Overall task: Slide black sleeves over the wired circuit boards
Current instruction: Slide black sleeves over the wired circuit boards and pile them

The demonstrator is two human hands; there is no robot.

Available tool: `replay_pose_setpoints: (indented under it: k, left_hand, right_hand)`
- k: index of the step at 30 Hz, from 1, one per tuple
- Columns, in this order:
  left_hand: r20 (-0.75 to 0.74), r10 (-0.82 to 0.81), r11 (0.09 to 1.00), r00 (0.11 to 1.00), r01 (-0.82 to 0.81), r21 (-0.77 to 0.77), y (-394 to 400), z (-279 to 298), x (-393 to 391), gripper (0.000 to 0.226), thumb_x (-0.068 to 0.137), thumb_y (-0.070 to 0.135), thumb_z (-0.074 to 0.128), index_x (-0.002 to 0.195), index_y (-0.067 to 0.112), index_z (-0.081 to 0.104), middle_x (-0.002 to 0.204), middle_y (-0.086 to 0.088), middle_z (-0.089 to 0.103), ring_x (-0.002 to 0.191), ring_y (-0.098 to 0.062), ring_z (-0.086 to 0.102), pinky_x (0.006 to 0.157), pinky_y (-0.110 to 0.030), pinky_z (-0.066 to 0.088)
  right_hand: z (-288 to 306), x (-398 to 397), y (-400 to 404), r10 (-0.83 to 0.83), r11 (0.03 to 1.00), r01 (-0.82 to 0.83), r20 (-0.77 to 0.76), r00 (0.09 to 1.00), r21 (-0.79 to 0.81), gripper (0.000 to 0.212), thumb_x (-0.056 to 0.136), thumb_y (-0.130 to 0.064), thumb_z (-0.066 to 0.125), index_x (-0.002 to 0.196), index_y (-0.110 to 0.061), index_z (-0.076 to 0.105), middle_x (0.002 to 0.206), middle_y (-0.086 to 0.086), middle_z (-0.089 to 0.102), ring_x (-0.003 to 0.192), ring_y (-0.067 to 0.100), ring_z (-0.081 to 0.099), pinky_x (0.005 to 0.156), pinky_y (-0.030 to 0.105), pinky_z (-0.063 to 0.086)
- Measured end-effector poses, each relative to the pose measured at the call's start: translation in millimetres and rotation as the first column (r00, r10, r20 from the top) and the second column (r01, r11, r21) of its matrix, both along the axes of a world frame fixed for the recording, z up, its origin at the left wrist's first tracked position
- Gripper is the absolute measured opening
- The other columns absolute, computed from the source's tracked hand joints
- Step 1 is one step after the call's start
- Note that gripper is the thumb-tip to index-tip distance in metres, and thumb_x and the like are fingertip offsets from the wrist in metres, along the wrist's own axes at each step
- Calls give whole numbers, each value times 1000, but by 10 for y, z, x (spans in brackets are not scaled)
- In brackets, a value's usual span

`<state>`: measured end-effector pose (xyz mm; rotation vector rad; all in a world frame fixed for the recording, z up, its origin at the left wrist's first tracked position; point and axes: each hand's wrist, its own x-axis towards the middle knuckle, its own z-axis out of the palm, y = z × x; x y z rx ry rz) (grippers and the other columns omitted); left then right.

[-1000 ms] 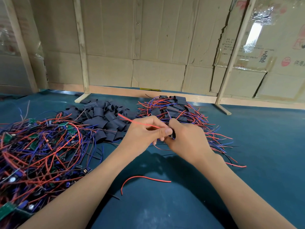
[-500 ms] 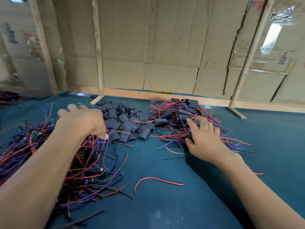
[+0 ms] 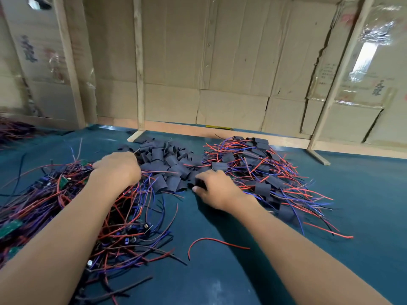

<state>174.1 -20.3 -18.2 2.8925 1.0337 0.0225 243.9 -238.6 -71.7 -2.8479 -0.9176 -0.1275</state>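
Left hand (image 3: pixel 116 169) curled into tangled wires (image 3: pixel 66 194), grasp unclear; right hand (image 3: pixel 211 188) fingers pinch a sleeve (image 3: pixel 199 182); snagged wires risk dragging neighbouring boards along.

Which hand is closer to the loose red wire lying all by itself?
Right. The right hand is just beyond the loose red wire; the left hand is farther, off to its left over the tangled wire pile.

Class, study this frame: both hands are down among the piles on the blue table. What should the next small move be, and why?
Probably lift both hands toward the middle. The left hand is curled into the pile of unsleeved wired boards, apparently grasping one, though what it holds is hidden. The right hand pinches a black sleeve at the edge of the sleeve pile. Bringing them together lets the sleeve slide on.
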Motion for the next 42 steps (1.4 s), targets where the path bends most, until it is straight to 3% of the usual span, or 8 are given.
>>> replay_pose_setpoints:
  k: [5, 8, 12, 16, 20, 25, 34, 42]
  left_hand:
    - [69, -82, 997, 994, 83, -8, -5, 54, -25, 25, 84, 17, 66, 104, 9, 53, 101, -15, 58, 97, -35, 59, 84, -39, 51]
    - [31, -69, 990, 997, 72, -124, 45, 165, -93, 50, 75, 30, 85, 99, 8, 47, 103, -18, 63, 96, -35, 66, 81, -38, 55]
    - [89, -43, 974, 995, 62, -216, 146, 242, -176, 45, 69, 31, 91, 85, 2, 61, 51, -10, 63, 43, -21, 58, 52, -26, 51]
    - [149, 0, 933, 989, 53, -356, 259, 344, -154, 30, 74, 6, 86, 88, 1, 60, 76, -21, 67, 53, -27, 61, 57, -36, 57]
    - [160, -57, 997, 986, 64, -40, 180, 497, -123, 34, 65, 17, 88, 58, 9, 55, 58, -13, 63, 62, -32, 65, 77, -48, 59]
    - [109, -194, 978, 975, 183, 99, -75, 659, -191, 29, 74, 20, 83, 64, 8, 59, 62, -10, 59, 57, -27, 57, 71, -40, 55]
    - [330, -280, 958, 902, 287, 29, -131, 1127, -384, 41, 85, 38, 77, 76, -1, 72, 65, -14, 72, 66, -27, 72, 82, -40, 58]
    - [684, -510, 798, 522, 583, 150, -366, 1248, -366, 33, 89, 52, 68, 78, 21, 74, 66, -1, 66, 52, -3, 56, 54, -25, 42]
  right_hand:
    - [-3, -64, -60, -10, 968, 3, 26, 1000, 249, 40, 88, -43, 70, 123, -23, 64, 124, 9, 62, 122, 31, 51, 104, 41, 41]
    - [-35, -126, -200, -7, 885, -34, 86, 996, 465, 50, 88, -37, 72, 133, -20, 60, 130, 7, 58, 126, 28, 48, 110, 41, 35]
    - [-197, -232, -416, 1, 887, -124, 266, 964, 446, 49, 89, -33, 73, 134, -17, 60, 134, 4, 56, 128, 27, 48, 106, 42, 33]
    - [-196, -267, -485, 15, 868, -182, 342, 940, 462, 49, 89, -36, 69, 134, -20, 58, 134, 0, 56, 127, 22, 48, 101, 34, 29]
    - [-136, -328, -464, -9, 831, -156, 293, 956, 533, 50, 88, -39, 66, 134, -21, 58, 130, -2, 56, 126, 19, 48, 103, 35, 30]
    - [-146, -288, -521, -75, 819, -75, 236, 969, 569, 47, 87, -29, 75, 131, -22, 60, 128, -4, 54, 127, 19, 48, 103, 33, 28]
    - [-155, -275, -483, -164, 775, 12, 183, 969, 632, 45, 89, -31, 73, 131, -22, 59, 127, -5, 50, 125, 16, 47, 101, 31, 26]
    - [-25, -376, -484, -203, 684, -17, 213, 956, 729, 44, 87, -26, 77, 127, -17, 61, 126, 1, 51, 121, 21, 51, 106, 48, 40]
